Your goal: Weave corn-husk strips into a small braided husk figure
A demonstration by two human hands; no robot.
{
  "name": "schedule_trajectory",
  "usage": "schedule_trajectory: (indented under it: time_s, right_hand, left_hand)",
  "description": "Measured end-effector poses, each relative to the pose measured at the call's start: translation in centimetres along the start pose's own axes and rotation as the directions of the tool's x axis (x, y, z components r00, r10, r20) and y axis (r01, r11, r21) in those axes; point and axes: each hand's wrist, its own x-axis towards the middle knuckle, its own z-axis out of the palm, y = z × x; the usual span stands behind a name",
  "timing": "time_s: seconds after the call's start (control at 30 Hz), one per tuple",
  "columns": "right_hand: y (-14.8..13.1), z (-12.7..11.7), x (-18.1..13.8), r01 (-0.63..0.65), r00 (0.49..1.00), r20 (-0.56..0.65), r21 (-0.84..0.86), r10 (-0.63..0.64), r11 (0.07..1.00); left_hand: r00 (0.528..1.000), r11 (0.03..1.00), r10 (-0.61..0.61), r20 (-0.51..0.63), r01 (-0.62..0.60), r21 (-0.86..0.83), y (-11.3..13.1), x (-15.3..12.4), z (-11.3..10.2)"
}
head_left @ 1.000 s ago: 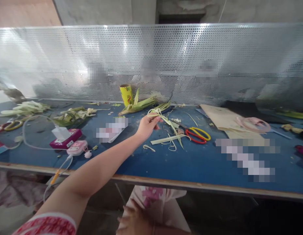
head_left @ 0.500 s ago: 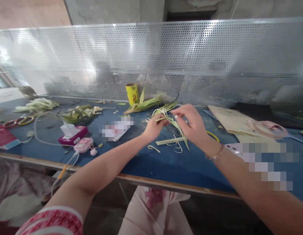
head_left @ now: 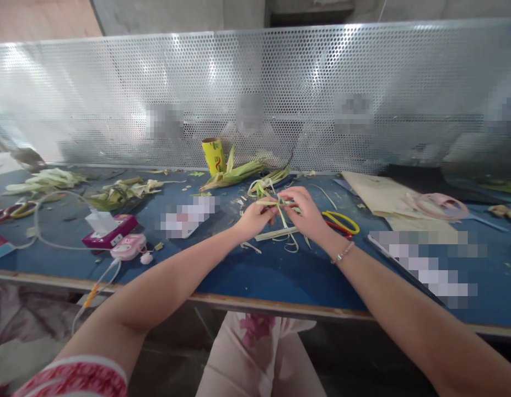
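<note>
Strips of pale green corn husk (head_left: 283,214) cross between my two hands above the blue tabletop. My left hand (head_left: 256,218) is closed, pinching a husk strip between thumb and fingers. From the right, my right hand (head_left: 304,212) has its fingers curled round the same strips, close to the left fingertips. Below them a flat husk strip (head_left: 275,234) and thin curled shreds lie on the table. Just behind the hands is a bunch of husk (head_left: 269,181). Yellow-and-red-handled scissors (head_left: 342,223) rest beside my right wrist, their blades hidden.
A corn husk bundle (head_left: 234,173) lies by a yellow roll (head_left: 214,156) near the perforated metal screen (head_left: 255,71). Left are a purple power block (head_left: 110,231), cables and husk piles. Brown paper (head_left: 362,193), a pink tape roll (head_left: 435,207) and a pixelated flat item sit right.
My right hand has come down and left, its fingers closing on the husk strips beside my left hand. The scissors' handles now show more. The whole view has shifted slightly.
</note>
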Motion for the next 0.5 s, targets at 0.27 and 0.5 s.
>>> schedule_trajectory:
  time_s: [0.27, 0.5]
  right_hand:
    - [-0.4, -0.3, -0.1, 0.072, 0.997, -0.032, -0.117, -0.076, 0.991]
    - [-1.5, -0.6, 0.0, 0.016, 0.981, 0.189, -0.244, 0.031, 0.97]
  left_hand:
    - [0.997, 0.992, 0.064, -0.041, -0.06, 0.107, 0.1, 0.0, -0.3]
    - [1.0, 0.975, -0.017, 0.001, 0.016, 0.22, -0.8, -0.1, -0.6]
